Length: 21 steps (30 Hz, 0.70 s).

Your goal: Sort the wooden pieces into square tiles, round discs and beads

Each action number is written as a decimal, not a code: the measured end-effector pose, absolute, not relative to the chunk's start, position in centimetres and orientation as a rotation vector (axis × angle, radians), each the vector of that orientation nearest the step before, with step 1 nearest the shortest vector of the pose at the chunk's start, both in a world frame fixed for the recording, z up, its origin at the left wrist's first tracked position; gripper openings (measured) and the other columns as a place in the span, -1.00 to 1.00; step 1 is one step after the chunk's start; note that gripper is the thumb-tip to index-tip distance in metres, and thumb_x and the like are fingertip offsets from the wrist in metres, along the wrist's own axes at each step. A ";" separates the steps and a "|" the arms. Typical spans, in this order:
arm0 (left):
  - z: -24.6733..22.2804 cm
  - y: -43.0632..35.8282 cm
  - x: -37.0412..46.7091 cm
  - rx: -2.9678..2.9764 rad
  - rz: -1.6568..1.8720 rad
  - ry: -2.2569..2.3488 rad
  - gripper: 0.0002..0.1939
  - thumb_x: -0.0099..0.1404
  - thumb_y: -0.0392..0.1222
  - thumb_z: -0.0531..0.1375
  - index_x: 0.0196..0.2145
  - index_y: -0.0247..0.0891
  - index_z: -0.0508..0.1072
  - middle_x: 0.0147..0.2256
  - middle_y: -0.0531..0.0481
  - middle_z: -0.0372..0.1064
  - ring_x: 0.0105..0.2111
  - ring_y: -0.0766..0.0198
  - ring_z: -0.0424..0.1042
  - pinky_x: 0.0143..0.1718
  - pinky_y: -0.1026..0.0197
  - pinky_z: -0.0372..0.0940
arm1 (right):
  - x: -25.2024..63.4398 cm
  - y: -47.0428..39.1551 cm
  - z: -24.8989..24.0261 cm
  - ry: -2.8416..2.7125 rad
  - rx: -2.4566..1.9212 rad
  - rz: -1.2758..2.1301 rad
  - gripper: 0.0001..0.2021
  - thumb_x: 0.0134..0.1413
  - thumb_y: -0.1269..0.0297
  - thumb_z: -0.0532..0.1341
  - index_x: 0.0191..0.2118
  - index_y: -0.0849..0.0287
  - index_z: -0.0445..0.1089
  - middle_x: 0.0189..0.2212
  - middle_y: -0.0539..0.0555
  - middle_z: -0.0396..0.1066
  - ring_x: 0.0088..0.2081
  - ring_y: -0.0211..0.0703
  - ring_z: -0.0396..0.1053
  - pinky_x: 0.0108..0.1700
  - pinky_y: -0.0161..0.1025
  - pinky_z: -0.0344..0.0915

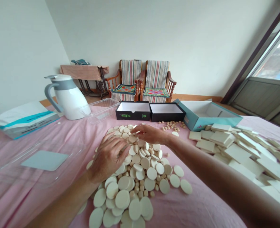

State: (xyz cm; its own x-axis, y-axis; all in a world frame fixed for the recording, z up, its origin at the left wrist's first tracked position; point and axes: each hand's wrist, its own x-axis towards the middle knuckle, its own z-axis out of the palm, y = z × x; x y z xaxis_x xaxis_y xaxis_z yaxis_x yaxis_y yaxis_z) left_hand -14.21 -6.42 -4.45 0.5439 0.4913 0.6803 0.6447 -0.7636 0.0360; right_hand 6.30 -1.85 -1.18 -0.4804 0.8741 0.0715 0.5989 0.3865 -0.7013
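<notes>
A heap of pale round wooden discs point(122, 198) covers the middle of the pink cloth, with small wooden beads point(140, 186) among them. My left hand point(110, 155) rests palm down on the left side of the heap, its fingers spread over the discs. At the far side of the heap, my right hand point(148, 133) reaches in from the right, fingers pointing left and touching or just above the discs. Its fingers are partly apart, and nothing held shows in either hand. More small beads point(174, 125) lie beyond my right wrist.
Two black boxes point(132, 115) and a blue box point(194, 123) stand behind the heap. Rectangular wooden pieces point(237, 153) are piled right. A white jug point(72, 99), a tissue pack point(30, 123), a clear tray point(104, 109) and a clear lid point(75, 155) are left.
</notes>
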 end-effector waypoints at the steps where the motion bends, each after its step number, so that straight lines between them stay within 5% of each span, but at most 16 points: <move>1: -4.4 -6.4 -14.3 -2.560 -1.026 -0.962 -0.92 0.30 -0.23 0.14 -0.31 -0.24 0.43 -0.30 -0.01 0.48 -0.23 0.18 0.44 0.03 -0.03 0.21 | 6.1 -1.9 -0.8 -2.231 -1.203 0.882 -0.61 0.03 0.57 0.10 -0.05 0.18 0.47 -0.12 0.09 0.49 -0.17 -0.24 0.42 -0.10 -0.31 0.31; 9: -4.5 -6.4 -14.3 -2.533 -1.031 -0.960 -0.91 0.29 -0.22 0.14 -0.32 -0.23 0.43 -0.31 -0.01 0.49 -0.24 0.19 0.44 0.04 -0.04 0.21 | 10.5 1.3 -1.2 -2.301 -1.724 0.276 -0.68 0.01 0.57 0.07 -0.19 0.23 0.51 -0.23 0.10 0.53 -0.19 -0.21 0.44 -0.18 -0.39 0.26; 14: -4.4 -6.5 -14.3 -2.526 -1.026 -0.966 -0.91 0.30 -0.22 0.13 -0.32 -0.23 0.42 -0.31 -0.01 0.49 -0.25 0.19 0.43 0.06 -0.06 0.20 | 12.0 1.9 -3.9 -2.388 -1.841 0.264 -0.79 -0.13 0.49 0.22 -0.31 0.21 0.54 -0.34 0.09 0.54 -0.27 -0.15 0.46 -0.30 -0.39 0.23; 21: -4.3 -6.5 -14.4 -2.531 -1.017 -0.975 -0.93 0.28 -0.24 0.14 -0.31 -0.23 0.43 -0.31 -0.01 0.49 -0.24 0.19 0.43 0.08 -0.05 0.19 | 11.7 1.6 -5.0 -2.378 -1.905 0.173 -0.77 -0.07 0.43 0.18 -0.25 0.17 0.51 -0.26 0.11 0.51 -0.23 -0.13 0.43 -0.27 -0.35 0.21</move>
State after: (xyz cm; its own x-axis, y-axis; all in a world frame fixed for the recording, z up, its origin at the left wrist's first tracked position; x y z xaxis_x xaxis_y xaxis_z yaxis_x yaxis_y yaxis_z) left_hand -14.36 -6.52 -4.30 0.5336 0.4946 0.6860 0.6646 -0.7469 0.0215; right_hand 11.67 1.61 -4.95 -0.2184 0.9759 -0.0006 0.9656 0.2160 -0.1445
